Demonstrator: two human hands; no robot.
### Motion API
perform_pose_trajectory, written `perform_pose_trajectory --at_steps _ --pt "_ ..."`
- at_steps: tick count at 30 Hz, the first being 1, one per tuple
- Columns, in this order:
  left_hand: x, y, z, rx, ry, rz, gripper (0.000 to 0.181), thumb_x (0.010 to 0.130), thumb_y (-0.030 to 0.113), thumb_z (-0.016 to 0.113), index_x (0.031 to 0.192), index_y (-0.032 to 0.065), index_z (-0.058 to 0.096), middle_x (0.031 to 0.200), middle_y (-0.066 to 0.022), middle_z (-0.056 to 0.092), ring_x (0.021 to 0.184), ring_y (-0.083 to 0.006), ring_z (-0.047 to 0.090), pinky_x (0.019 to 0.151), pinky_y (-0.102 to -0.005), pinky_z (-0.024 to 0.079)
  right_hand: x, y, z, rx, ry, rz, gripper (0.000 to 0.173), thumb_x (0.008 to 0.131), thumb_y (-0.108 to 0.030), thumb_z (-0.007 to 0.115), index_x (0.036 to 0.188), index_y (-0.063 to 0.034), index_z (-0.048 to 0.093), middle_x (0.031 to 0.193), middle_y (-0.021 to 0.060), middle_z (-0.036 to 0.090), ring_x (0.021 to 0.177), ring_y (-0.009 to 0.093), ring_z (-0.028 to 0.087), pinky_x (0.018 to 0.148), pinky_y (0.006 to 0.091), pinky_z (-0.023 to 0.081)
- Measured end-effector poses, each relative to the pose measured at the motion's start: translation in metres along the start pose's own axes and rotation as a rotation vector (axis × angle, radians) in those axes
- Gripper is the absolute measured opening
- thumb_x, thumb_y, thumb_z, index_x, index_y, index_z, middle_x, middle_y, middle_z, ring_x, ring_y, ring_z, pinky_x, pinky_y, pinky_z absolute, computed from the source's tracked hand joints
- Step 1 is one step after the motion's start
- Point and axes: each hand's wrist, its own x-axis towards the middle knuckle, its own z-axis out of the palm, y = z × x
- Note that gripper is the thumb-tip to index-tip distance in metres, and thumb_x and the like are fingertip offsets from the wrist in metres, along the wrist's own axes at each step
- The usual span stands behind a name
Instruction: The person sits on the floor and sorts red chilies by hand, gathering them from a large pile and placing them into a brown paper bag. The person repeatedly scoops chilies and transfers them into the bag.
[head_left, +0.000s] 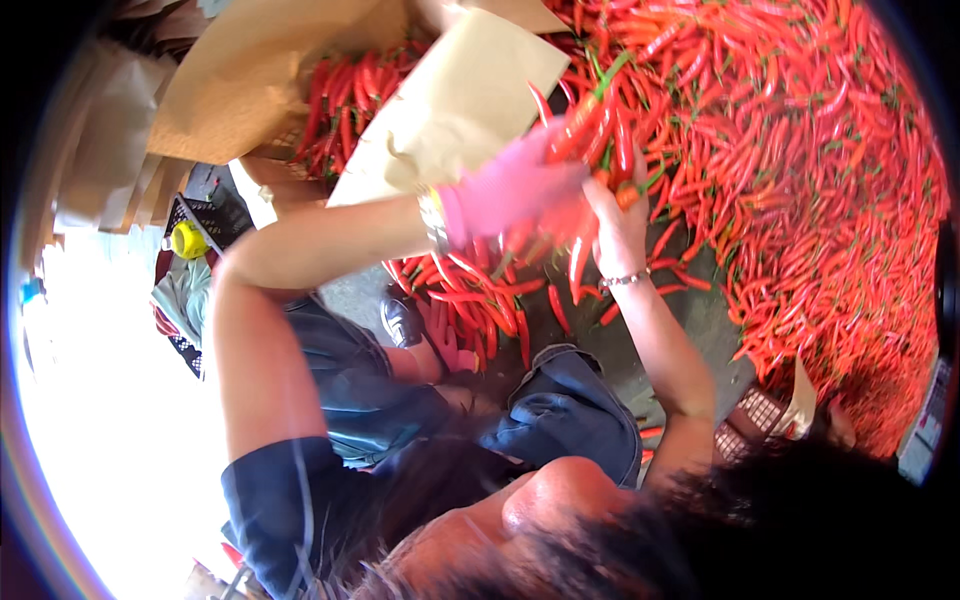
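Note:
My left hand (517, 187), in a pink knit glove, is closed around part of a bunch of red chili peppers (600, 131) with green stems. Bare and with a bracelet at the wrist, my right hand (619, 225) grips the same bunch from the other side. Motion blurs the left glove and the peppers just under it, and some fingers are hidden behind the bunch. Below both hands, a small heap of loose red chili peppers (480, 300) lies on the grey floor (675, 360). A sheet of tan paper (465, 97) rises behind the left glove.
A huge pile of red chili peppers (810, 172) spreads along the right. Brown paper (247, 82) lines a container of peppers (352, 97) at upper left. A pink glove (442, 334) lies beside a dark shoe (401, 319). A yellow bottle (187, 238) and a plastic crate (750, 420) stand at the sides.

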Motion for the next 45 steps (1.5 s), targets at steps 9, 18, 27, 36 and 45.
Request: perform_pose_trajectory --at_steps 9,18,27,36,45 --pt "-0.010 0.063 -0.310 0.338 0.232 0.069 0.076 0.091 0.037 0.061 0.150 0.0071 0.024 0.139 -0.0151 0.047 0.124 -0.0229 0.052 0.101 -0.0335 0.045 0.163 0.106 0.277 -0.048 -0.047 -0.123 0.085 0.079 -0.031 0.072 0.146 -0.0075 0.026 0.128 0.0205 0.050 0.113 0.031 0.054 0.097 0.0407 0.043" --pt "-0.059 -0.075 -0.274 1.267 0.513 0.548 0.070 0.078 0.041 0.068 0.133 0.0032 0.046 0.121 -0.0213 0.054 0.110 -0.0380 0.053 0.095 -0.0473 0.042 0.215 0.090 0.190 -1.966 -1.148 0.234 0.060 0.075 -0.062 0.065 0.106 -0.0105 0.072 0.111 0.0102 0.069 0.114 0.026 0.059 0.106 0.0522 0.033" --pt "-0.154 -0.135 -0.199 1.029 0.165 -0.030 0.059 0.079 0.017 0.063 0.133 0.0046 0.044 0.117 -0.0182 0.060 0.096 -0.0366 0.063 0.079 -0.0448 0.051 0.125 0.106 0.094 -1.753 -1.176 -0.731 0.025 0.073 -0.024 0.069 0.093 -0.0124 0.060 0.090 0.0048 0.057 0.095 0.023 0.055 0.080 0.0397 0.044" --pt "-0.162 -0.071 -0.240 0.742 0.617 0.213 0.050 0.083 0.020 0.067 0.126 -0.0006 0.054 0.118 -0.0211 0.059 0.111 -0.0327 0.057 0.096 -0.0400 0.045 0.137 0.104 0.071 -1.485 -1.369 -0.237 0.066 0.073 -0.054 0.074 0.114 -0.0051 0.060 0.114 0.0116 0.061 0.108 0.030 0.059 0.088 0.0400 0.048" --pt "-0.175 -0.122 -0.410 0.092 1.096 0.255 0.043 0.085 0.013 0.070 0.122 -0.0007 0.055 0.112 -0.0066 0.062 0.106 -0.0166 0.058 0.090 -0.0323 0.048 0.407 0.156 0.154 -0.760 -0.532 0.265 0.035 0.078 -0.025 0.078 0.101 -0.0017 0.064 0.075 0.0083 0.063 0.064 0.017 0.060 0.059 0.0321 0.049"
